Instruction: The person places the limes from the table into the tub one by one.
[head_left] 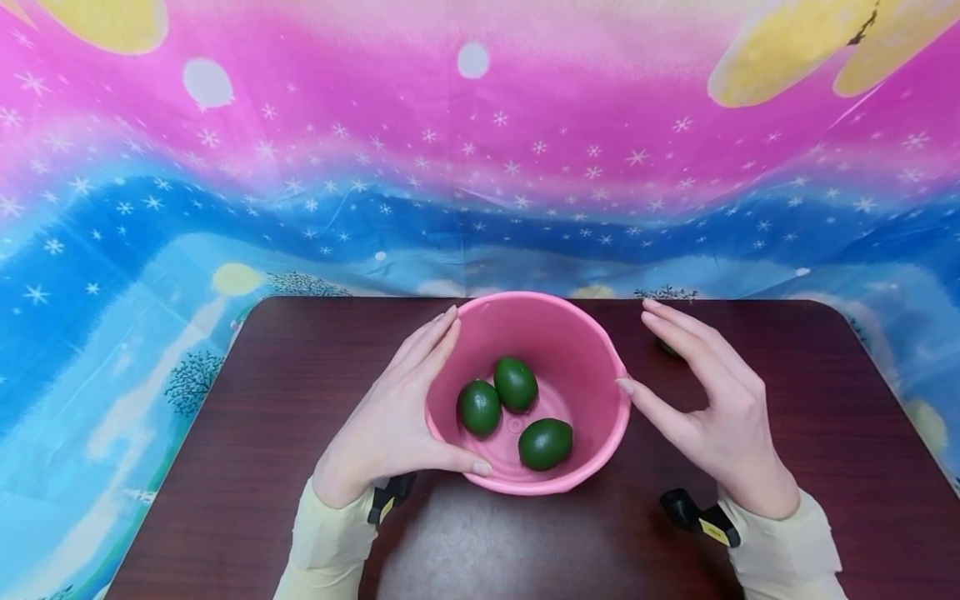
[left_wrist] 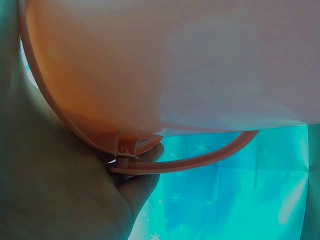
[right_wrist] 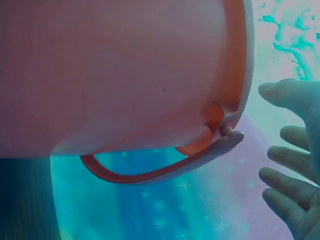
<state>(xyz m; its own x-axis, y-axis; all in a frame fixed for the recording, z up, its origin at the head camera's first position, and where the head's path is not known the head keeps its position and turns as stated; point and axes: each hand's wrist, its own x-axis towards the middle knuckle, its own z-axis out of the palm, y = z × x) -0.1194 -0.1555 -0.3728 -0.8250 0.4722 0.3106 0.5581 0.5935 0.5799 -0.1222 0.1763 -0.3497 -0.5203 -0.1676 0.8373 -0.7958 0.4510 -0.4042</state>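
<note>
A pink plastic bucket (head_left: 592,333) stands in the middle of the dark table, its inside facing the head camera. Three smooth, dark green avocados (head_left: 545,444) lie on its bottom. My left hand (head_left: 397,417) grips the bucket's left side, thumb over the near rim and fingers along the outside. In the left wrist view, those fingers are by the joint of the bucket's handle (left_wrist: 200,164). At the right side my right hand (head_left: 712,417) is spread, its thumb tip close to the rim. The right wrist view shows these fingers (right_wrist: 290,185) holding nothing.
Behind my right hand, a small part of another dark green thing (head_left: 666,347) shows on the table (head_left: 300,367). A colourful snowflake-patterned cloth (head_left: 450,167) hangs behind the table. Both wrists wear black cameras (head_left: 697,517).
</note>
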